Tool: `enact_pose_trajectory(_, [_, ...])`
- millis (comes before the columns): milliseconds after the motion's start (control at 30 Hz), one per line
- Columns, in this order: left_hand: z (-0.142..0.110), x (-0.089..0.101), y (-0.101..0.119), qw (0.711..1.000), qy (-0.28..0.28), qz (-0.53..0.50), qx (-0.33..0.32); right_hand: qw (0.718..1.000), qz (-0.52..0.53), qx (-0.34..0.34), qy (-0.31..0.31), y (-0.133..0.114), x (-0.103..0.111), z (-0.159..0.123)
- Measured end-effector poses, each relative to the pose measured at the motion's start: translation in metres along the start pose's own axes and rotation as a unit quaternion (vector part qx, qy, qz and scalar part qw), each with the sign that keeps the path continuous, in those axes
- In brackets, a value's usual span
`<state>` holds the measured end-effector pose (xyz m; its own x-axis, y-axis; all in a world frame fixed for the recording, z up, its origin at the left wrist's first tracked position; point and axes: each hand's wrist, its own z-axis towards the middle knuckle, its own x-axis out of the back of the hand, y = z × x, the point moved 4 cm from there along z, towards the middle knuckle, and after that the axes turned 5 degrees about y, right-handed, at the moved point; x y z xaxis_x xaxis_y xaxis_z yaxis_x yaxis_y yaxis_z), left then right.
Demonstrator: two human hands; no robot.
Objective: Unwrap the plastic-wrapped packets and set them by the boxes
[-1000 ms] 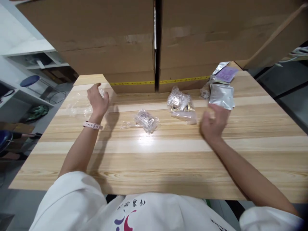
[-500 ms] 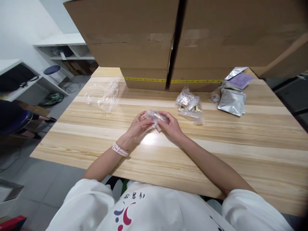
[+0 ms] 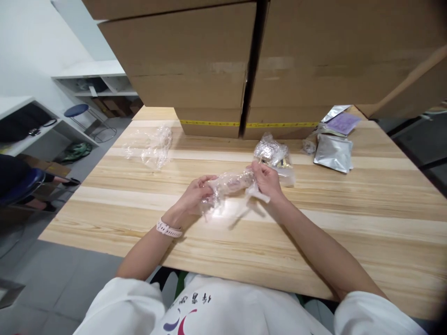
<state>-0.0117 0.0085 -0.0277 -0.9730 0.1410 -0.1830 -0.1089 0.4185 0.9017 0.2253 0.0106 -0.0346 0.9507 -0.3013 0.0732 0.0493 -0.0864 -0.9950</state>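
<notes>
A crinkled clear plastic bag (image 3: 232,184) is stretched between my two hands above the table. My left hand (image 3: 195,193) grips its left end, with loose plastic hanging below the fingers. My right hand (image 3: 266,179) pinches the right end in a closed grip, and a whitish strip of the plastic dangles beneath it. Whether anything lies inside the bag I cannot tell. Just beyond my right hand rests a bundle of clear packets (image 3: 274,151) with some gold-coloured content.
Tall cardboard boxes (image 3: 181,60) stand along the back of the wooden table (image 3: 122,218). Crumpled clear film (image 3: 152,144) lies at the back left. Silver pouches (image 3: 333,153) and a purple pouch (image 3: 344,123) are at the back right. A blue stool (image 3: 76,110) stands on the floor beyond.
My hands have moved apart, the right one going right and the left slightly down. The plastic, bunched up before, is now pulled out long between them.
</notes>
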Motion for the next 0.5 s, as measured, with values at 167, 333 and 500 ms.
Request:
enact_pose_trajectory(167, [0.006,0.03,0.019,0.995,0.088,0.0,-0.047,0.952,-0.015,-0.158,-0.263,0.008,0.013,0.002])
enact_pose_trajectory(333, [0.022,0.066,0.03,0.968,0.216,-0.032,-0.122,0.899,-0.022,-0.168,-0.404,0.003,0.015,-0.012])
enact_pose_trajectory(500, [0.03,0.092,0.035,0.931,0.304,-0.075,-0.189,0.87,-0.058,-0.174,-0.457,0.006,0.013,-0.015])
